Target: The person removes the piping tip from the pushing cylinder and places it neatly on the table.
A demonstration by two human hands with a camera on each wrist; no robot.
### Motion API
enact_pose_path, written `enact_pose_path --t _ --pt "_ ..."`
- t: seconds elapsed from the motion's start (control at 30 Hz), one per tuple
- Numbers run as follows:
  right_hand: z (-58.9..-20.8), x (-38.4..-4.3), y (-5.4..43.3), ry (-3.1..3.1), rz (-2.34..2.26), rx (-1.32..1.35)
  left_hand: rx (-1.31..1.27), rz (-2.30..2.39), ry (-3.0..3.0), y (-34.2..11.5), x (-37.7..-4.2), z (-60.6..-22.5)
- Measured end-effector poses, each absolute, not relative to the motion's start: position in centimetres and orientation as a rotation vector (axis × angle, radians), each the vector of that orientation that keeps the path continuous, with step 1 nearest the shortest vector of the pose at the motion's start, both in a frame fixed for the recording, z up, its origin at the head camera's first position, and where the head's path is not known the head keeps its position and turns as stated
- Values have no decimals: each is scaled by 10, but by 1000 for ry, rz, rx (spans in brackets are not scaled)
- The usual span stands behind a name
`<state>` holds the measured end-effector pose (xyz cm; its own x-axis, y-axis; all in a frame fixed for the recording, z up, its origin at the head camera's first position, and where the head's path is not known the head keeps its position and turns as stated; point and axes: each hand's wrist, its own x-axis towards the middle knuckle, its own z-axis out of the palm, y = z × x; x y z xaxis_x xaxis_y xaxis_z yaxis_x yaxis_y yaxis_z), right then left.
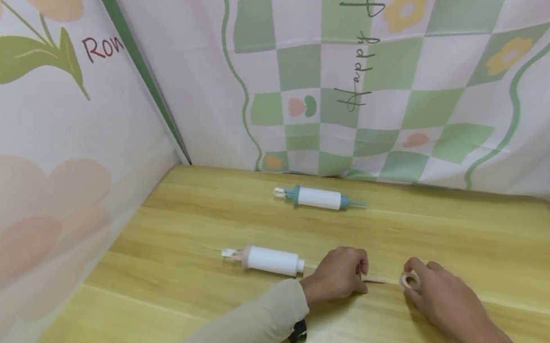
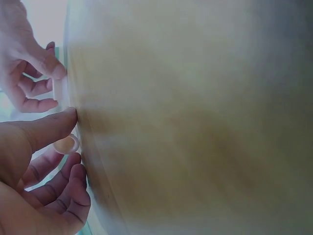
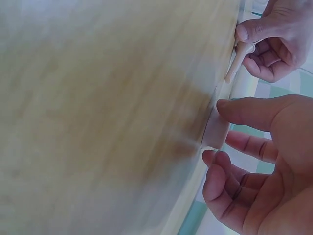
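Between thumb and fingers, my left hand (image 1: 339, 275) pinches a small pale pink nozzle (image 1: 376, 280) by its wider end, its thin stem lying low over the table and pointing right. That wide round end (image 2: 75, 142) shows between the fingers in the left wrist view. My right hand (image 1: 448, 304) holds a short pale pink ring (image 3: 215, 129) by its edges, close to the tabletop and a little right of the stem's tip. Left of my left hand lies a syringe-like tool (image 1: 272, 260) with a white barrel, pink collar and bare white right end.
Farther back on the wooden table (image 1: 220, 205) lies a similar syringe-like tool (image 1: 319, 198), with blue end parts and a thin blue tip. A checked, flowered cloth (image 1: 297, 66) hangs along the back, and a printed panel (image 1: 121, 137) stands at the left.
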<state>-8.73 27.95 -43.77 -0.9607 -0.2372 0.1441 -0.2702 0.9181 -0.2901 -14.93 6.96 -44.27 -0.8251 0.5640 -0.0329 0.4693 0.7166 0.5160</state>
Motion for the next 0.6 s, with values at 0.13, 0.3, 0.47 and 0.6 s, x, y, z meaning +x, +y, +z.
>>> enact_pose_path --t 0.13,0.3,0.47,0.6 --pt "-436 -86 282 -2988 487 372 815 754 2728 70 -149 -443" --pt "-434 -84 285 -2994 486 361 829 772 2712 68 -149 -442" --pt "-433 -83 285 -2996 489 351 822 803 2689 67 -149 -442" --pt "-433 -81 284 -2993 494 347 803 832 2669 67 -149 -441"
